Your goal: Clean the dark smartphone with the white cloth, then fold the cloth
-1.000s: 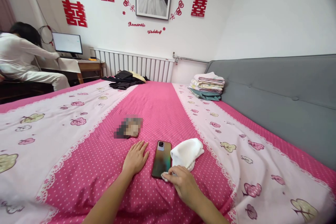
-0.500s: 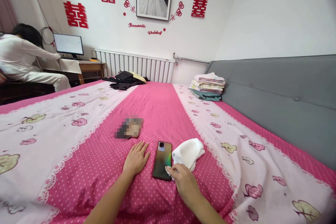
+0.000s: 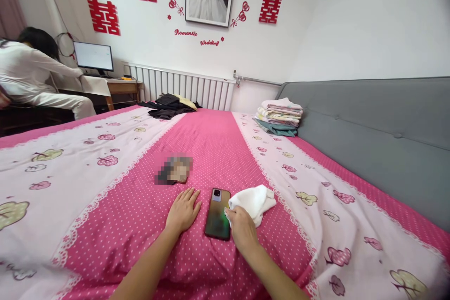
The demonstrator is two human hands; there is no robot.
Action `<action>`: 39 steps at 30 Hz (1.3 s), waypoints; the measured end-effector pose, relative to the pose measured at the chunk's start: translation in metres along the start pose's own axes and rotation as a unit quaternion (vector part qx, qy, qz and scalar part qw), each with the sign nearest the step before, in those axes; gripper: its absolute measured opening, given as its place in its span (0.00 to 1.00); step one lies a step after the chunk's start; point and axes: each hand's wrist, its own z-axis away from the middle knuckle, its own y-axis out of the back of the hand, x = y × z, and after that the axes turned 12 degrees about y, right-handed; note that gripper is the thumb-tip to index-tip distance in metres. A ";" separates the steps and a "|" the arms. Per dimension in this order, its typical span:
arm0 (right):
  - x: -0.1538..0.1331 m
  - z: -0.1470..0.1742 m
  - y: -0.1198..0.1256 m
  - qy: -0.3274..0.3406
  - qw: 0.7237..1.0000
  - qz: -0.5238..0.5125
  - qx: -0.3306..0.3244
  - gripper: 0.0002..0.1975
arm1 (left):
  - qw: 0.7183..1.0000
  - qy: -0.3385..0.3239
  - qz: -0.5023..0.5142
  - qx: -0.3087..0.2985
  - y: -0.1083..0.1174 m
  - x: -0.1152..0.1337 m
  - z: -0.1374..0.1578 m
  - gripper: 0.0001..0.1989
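Note:
A smartphone [image 3: 217, 218] lies back up on the pink dotted bedspread, its camera block at the top left and a green sheen on its lower part. Just right of it is a bunched white cloth [image 3: 256, 200]. The fingers of my right hand [image 3: 243, 229] pinch the cloth's near left edge beside the phone's right side. My left hand [image 3: 183, 211] rests flat on the bedspread, left of the phone, with fingers stretched out and nothing in them. Beyond it lies a small item [image 3: 176, 171] that is blurred out, so its kind cannot be made out.
Folded cloths [image 3: 279, 116] are stacked near the grey padded headboard [image 3: 369, 136]. Dark clothes [image 3: 168, 105] lie at the bed's far edge, before a white radiator [image 3: 183, 84]. At the far left a person [image 3: 42, 75] leans over a desk with a monitor [image 3: 93, 57].
My right hand has moved slightly up and away from me, from the phone's lower right corner to beside its upper right edge. My left hand stays in place.

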 end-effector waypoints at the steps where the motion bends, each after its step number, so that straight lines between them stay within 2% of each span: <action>1: -0.001 -0.006 0.000 -0.054 0.998 0.008 -0.015 0.19 | 1.000 0.000 0.000 -0.001 0.000 0.000 0.000 0.24; 3: -0.004 -0.018 0.001 -0.105 0.994 0.026 -0.036 0.17 | 1.000 -0.001 0.001 -0.001 0.000 0.000 0.000 0.24; 4: -0.004 -0.024 0.001 -0.108 0.993 0.031 -0.043 0.16 | 1.000 -0.001 0.001 -0.002 0.000 0.000 0.000 0.24; 17: 0.015 -0.079 -0.010 -0.089 0.991 0.066 -0.074 0.14 | 1.000 -0.004 -0.003 0.005 0.000 0.000 0.001 0.23; 29: 0.021 -0.065 -0.010 0.017 0.996 0.054 -0.063 0.16 | 1.000 -0.004 0.000 0.007 0.001 0.001 0.001 0.23; 39: 0.011 -0.078 -0.017 0.056 0.994 0.051 -0.083 0.16 | 1.000 -0.006 0.004 0.009 -0.001 0.001 0.001 0.23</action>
